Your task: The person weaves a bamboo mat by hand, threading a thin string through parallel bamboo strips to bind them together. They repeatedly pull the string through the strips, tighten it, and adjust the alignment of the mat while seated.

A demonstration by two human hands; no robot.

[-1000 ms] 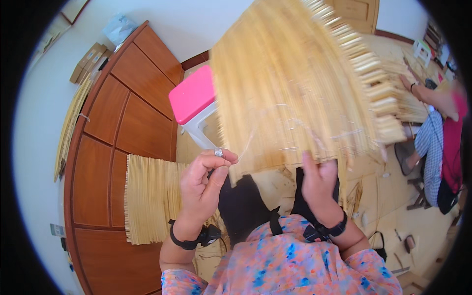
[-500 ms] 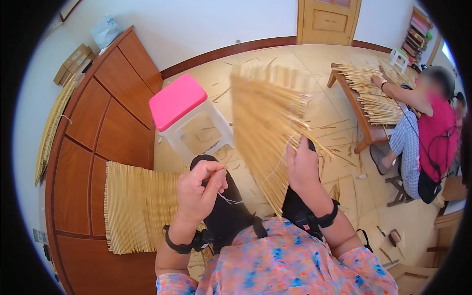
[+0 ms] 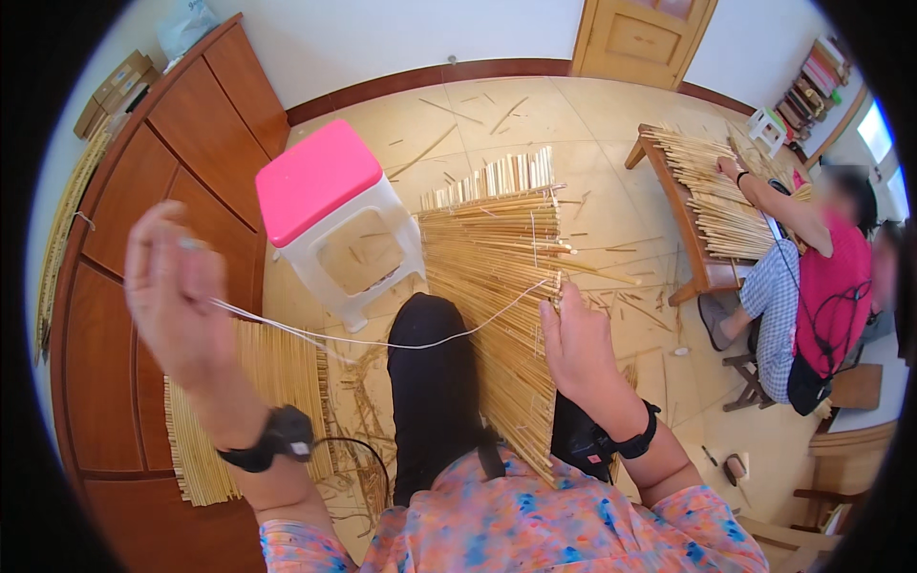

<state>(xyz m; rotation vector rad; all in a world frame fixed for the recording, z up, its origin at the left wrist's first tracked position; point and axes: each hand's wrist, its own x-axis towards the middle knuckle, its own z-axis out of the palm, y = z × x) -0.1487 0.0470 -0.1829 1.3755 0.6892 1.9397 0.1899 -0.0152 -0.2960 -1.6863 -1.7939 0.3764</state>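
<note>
Across my right thigh and between my knees lies a fan-shaped mat of bound straw-coloured stalks (image 3: 492,277), its far edge showing pale cut ends. My right hand (image 3: 580,344) grips the mat's right edge, thumb on top. A white string (image 3: 420,346) runs from that edge over my left knee to my left hand (image 3: 177,296). That hand is raised at the far left, smeared by motion, with the string coming out of its closed fingers.
A pink-topped white stool (image 3: 320,181) stands just beyond my left knee. Another stalk mat (image 3: 215,439) lies by the wooden cabinet (image 3: 205,100). Stalk scraps (image 3: 358,420) litter the floor. At right, a person in pink (image 3: 829,286) handles stalks on a low wooden table (image 3: 669,196).
My left hand has swung up and left, drawing the string out long. The mat, blurred before, has settled lower and is still. My right hand keeps its grip on the edge.
</note>
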